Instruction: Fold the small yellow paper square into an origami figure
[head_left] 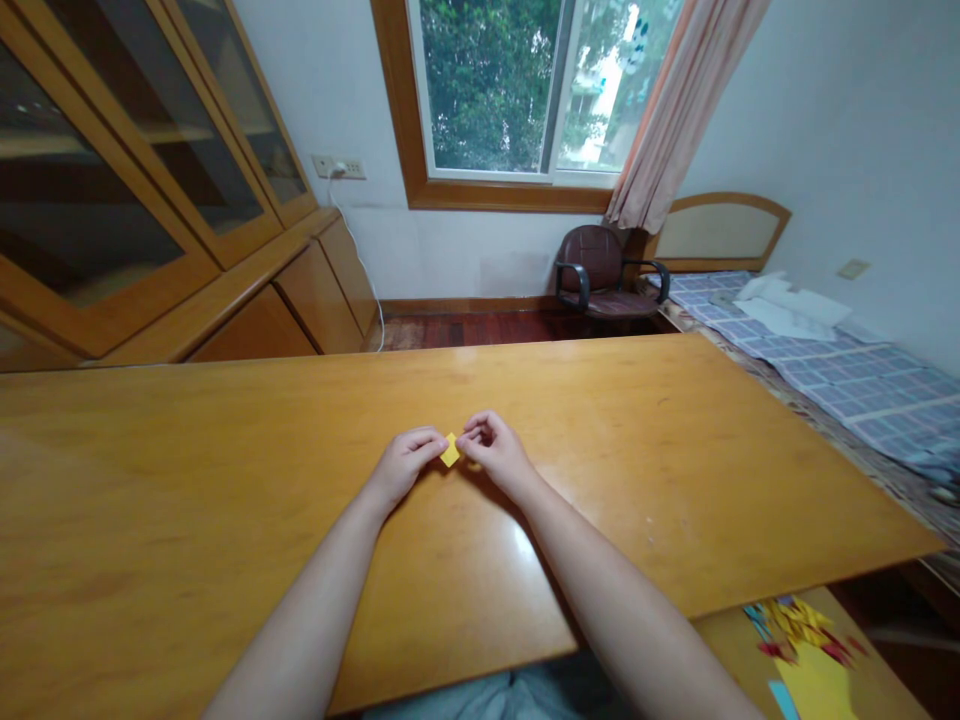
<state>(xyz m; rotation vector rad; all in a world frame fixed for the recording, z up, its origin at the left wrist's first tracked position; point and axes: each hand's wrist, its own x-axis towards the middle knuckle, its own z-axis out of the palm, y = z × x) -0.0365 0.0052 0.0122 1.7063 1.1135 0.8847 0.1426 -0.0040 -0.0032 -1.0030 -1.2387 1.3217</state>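
Note:
A small yellow piece of paper [450, 452], diamond-shaped from here, is held just over the wooden table [300, 420] between my two hands. My left hand [405, 462] pinches its left corner between thumb and fingers. On the opposite corner, my right hand [495, 455] grips with thumb and forefinger, its other fingers curled. Any folds in the paper are too small to make out.
Lower right, a lower surface holds yellow paper sheets [814, 680] and several folded colored paper pieces [799, 622]. Beyond the table stand a brown armchair [592, 265] and a bed [817, 360]. A glass-door cabinet [202, 240] is on the left.

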